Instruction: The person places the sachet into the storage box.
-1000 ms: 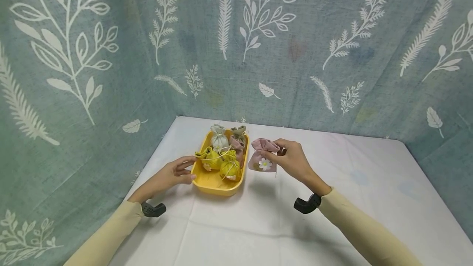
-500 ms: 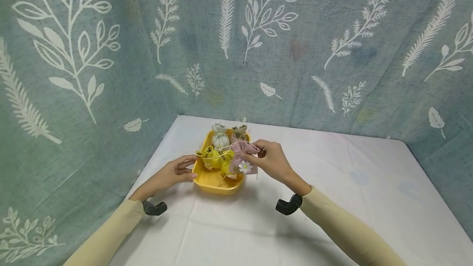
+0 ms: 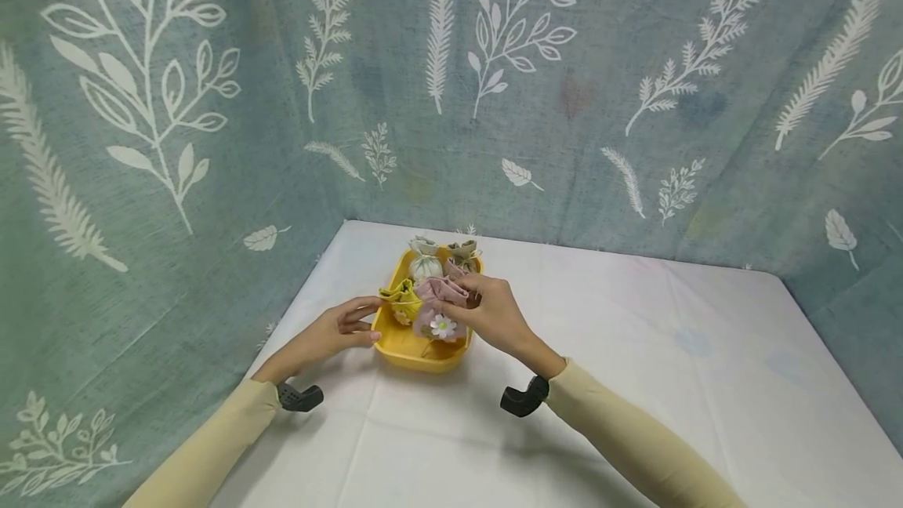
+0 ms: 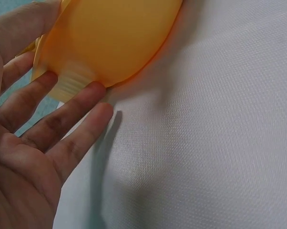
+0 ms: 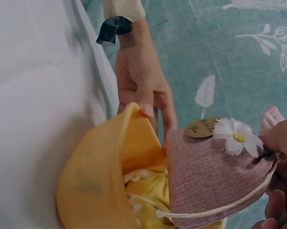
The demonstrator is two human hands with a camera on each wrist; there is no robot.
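In the head view my right hand (image 3: pixel 494 316) pinches the gathered neck of a pink drawstring pouch (image 3: pixel 439 306) with a white fabric flower. The pouch is over the yellow plastic basket (image 3: pixel 416 363), hiding part of what lies inside. A small round tag (image 5: pixel 201 129) and pale cord show on the pouch in the right wrist view. My left hand (image 3: pixel 346 329) is at the basket's left side. Its fingers (image 4: pixel 65 114), spread and fairly straight, touch the outer wall, with the thumb near the rim. Inside are a yellow pouch (image 3: pixel 404 302), a white pouch (image 3: pixel 426 261) and brownish pouches (image 3: pixel 462 252).
The basket stands on a white-covered table (image 3: pixel 607 414), towards its left back part. A green-blue curtain (image 3: pixel 564 139) with white leaf patterns hangs behind and along the left side. Dark wrist devices (image 3: pixel 524 398) sit at both cuffs.
My right hand has carried the pink pouch leftward from beside the basket to over it, covering one yellow pouch. The left hand stays at the basket's side.
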